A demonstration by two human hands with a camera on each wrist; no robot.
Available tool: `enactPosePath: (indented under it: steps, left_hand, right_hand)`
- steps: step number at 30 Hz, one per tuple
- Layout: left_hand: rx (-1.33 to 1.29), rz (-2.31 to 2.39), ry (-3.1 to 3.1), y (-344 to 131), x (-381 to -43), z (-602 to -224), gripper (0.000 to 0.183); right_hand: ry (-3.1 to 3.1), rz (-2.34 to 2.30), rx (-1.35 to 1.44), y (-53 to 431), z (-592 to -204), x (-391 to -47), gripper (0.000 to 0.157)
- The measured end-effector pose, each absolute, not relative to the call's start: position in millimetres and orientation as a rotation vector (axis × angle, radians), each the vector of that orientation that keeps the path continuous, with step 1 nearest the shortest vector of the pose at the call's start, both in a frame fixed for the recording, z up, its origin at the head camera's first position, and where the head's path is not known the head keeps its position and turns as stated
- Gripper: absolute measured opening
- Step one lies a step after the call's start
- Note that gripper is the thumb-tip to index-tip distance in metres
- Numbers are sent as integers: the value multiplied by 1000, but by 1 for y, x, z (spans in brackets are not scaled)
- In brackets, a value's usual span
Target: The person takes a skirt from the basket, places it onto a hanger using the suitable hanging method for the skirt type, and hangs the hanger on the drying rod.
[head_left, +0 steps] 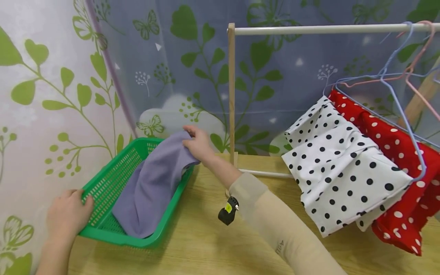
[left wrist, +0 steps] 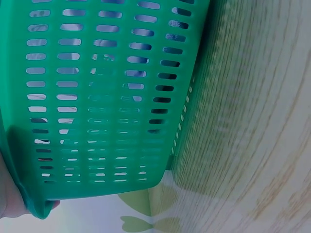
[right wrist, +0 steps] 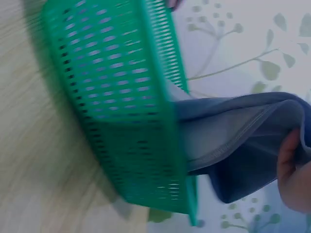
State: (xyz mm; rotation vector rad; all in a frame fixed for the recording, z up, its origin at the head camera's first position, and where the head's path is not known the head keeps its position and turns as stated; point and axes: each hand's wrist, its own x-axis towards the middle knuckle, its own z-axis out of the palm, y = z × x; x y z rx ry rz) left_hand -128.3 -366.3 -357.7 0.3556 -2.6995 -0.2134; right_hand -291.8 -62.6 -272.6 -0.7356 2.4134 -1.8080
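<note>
Right hand: I have it [head_left: 198,145] pinching the raised end of the purple cloth [head_left: 154,191], probably by the edge so the fabric hangs loose below.
Purple cloth: partly inside the basket, raised end above its far right rim.
Left hand: I've got it [head_left: 70,212] gripping the green basket [head_left: 132,240] by its left rim, likely to steady it.
Table: carries the basket [head_left: 206,244].
Rack: beside it [head_left: 232,95], white dotted cloth [head_left: 338,172] and red dotted cloth [head_left: 398,225] hang at right.
</note>
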Motion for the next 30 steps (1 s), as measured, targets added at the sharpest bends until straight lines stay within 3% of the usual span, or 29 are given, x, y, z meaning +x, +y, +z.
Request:
enactPosePath:
  steps: [4,11,30]
  left_hand:
    - [358,-228,-2716,-365,-129,-356,44]
    - [350,-227,-2730,-364,-131,-355,44]
    - [343,-241,-2732,-368,-135,-351,44]
  right_hand:
    - [2470,-1772,-657,-50,-256,-293,32]
    - [2652,-1428,-926,-35,-229,-289,27]
    - [1979,-2294,-866,-4,-131,-238,24]
